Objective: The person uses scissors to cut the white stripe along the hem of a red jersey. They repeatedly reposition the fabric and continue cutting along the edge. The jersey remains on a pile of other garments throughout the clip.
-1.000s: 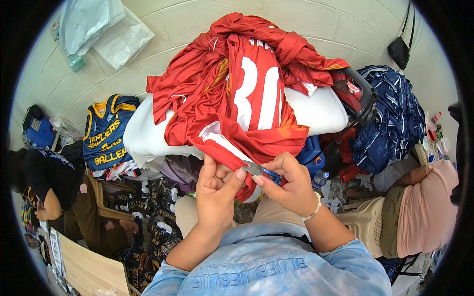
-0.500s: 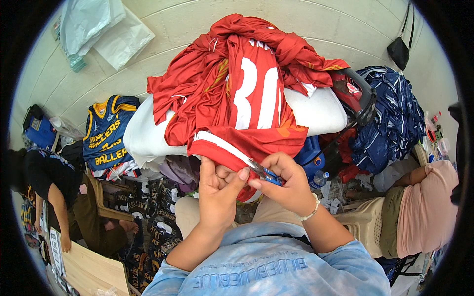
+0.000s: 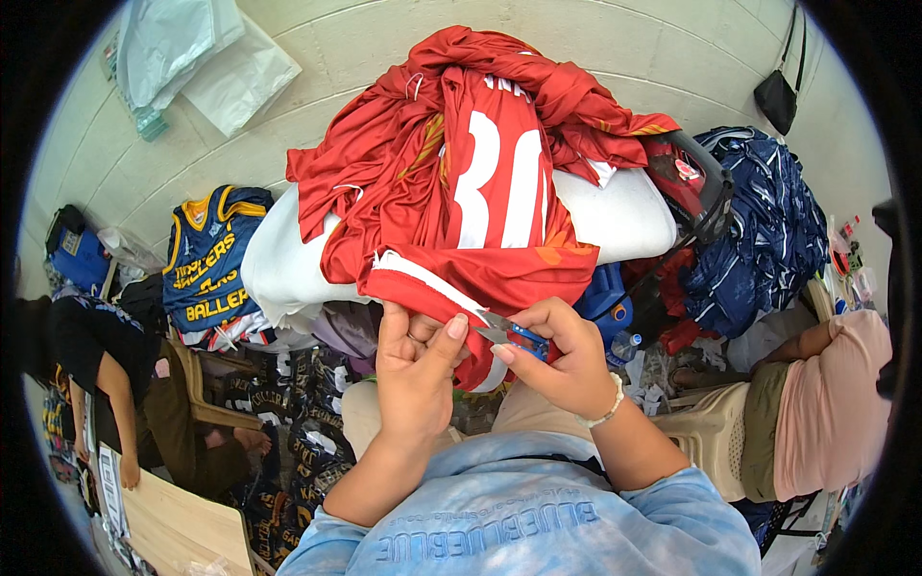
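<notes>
A red jersey (image 3: 519,274) with a white band along its edge is pinched between the thumb and fingers of my left hand (image 3: 413,363). My right hand (image 3: 565,365) is closed around small thread snips (image 3: 528,340) with a blue grip. Their metal blades stand apart and point left at the banded edge, close to my left thumb. I cannot tell whether a thread lies between the blades. Beyond both hands, more red jerseys (image 3: 379,187) are heaped up, one with large white numerals.
The red heap lies on a white padded surface (image 3: 619,216) against a pale wall. Dark blue clothes (image 3: 754,230) are piled at the right, and a navy and yellow jersey (image 3: 206,259) hangs at the left. One person (image 3: 106,355) sits at the left, another (image 3: 831,403) at the right.
My left hand has shifted slightly left with the jersey's edge. The snips' blades show more fully now and are spread apart, with a little more distance between my hands.
</notes>
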The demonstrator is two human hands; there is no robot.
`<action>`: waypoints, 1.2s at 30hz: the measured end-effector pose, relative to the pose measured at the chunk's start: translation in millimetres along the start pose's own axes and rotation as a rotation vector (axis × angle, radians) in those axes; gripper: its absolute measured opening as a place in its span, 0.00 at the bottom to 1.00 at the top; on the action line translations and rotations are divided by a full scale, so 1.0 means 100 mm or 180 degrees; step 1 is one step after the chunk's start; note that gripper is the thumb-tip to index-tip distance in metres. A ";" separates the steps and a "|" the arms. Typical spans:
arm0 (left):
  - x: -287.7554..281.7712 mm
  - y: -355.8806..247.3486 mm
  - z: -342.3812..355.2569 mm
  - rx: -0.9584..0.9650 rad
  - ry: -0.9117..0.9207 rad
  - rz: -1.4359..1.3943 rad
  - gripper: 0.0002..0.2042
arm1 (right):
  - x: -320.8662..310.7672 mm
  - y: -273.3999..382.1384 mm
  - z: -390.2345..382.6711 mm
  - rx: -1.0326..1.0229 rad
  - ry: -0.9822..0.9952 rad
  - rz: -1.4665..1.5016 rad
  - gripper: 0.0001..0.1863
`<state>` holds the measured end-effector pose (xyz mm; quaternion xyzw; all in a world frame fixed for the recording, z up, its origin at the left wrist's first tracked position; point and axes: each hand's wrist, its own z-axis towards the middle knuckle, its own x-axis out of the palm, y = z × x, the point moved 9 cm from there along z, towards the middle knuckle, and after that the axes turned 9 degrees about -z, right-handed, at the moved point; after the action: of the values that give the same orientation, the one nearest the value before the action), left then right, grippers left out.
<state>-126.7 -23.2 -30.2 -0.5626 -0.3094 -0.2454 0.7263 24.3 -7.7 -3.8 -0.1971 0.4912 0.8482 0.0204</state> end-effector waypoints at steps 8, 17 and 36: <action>0.06 0.00 -0.04 -0.0056 -0.0054 0.0166 0.31 | -0.03 0.07 0.02 -0.0190 -0.0001 -0.0360 0.15; 0.08 -0.02 -0.04 -0.0004 -0.0043 0.0227 0.31 | -0.04 0.08 0.05 -0.0304 -0.0068 -0.0473 0.14; 0.06 0.04 -0.02 -0.0032 -0.0026 -0.0096 0.33 | 0.17 -0.17 0.01 0.0601 0.0393 0.0385 0.09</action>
<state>-119.3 -24.5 -29.1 -0.5625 -0.3195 -0.2557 0.7184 12.4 -0.9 -23.7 -0.2162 0.5803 0.7840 -0.0426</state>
